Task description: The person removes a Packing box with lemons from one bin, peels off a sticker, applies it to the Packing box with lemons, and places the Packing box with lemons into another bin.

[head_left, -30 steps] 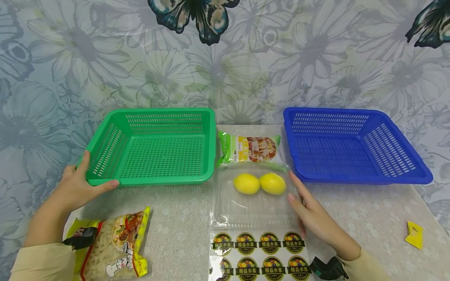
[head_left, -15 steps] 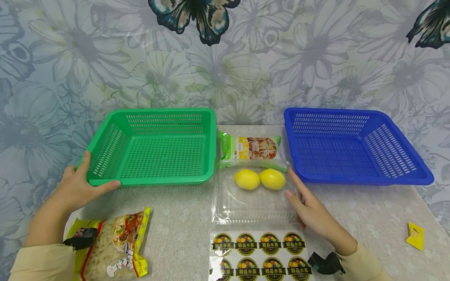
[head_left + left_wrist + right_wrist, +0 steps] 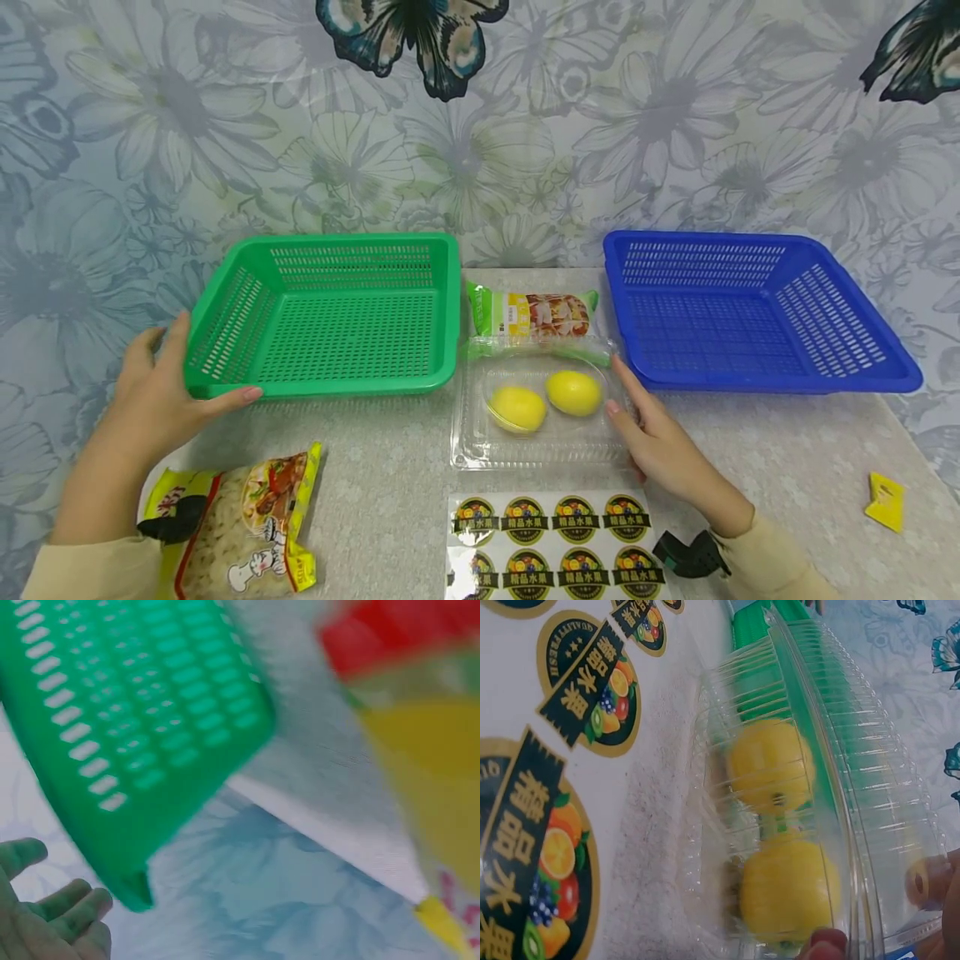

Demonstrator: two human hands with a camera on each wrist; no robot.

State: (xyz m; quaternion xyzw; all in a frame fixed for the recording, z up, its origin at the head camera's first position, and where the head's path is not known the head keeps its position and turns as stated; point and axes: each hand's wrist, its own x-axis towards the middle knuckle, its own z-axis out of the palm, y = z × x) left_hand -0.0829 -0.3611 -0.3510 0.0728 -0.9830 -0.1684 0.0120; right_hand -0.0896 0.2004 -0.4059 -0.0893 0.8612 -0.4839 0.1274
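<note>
My right hand (image 3: 660,446) rests straight-fingered against the clear clamshell box (image 3: 536,437), holding two lemons (image 3: 517,408) between the baskets; my wrist view alone shows its ribbed lid. My left hand (image 3: 161,392) grips the green basket (image 3: 330,383) corner, thumb along the rim.

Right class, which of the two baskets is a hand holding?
The green basket: the left hand grips its near-left corner. The blue basket stands untouched.

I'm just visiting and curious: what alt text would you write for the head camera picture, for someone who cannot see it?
A person's right hand touches a clear plastic box holding two lemons, while the left hand grips the corner of a green basket. A blue basket, a sticker sheet and two snack bags lie on the table.
</note>
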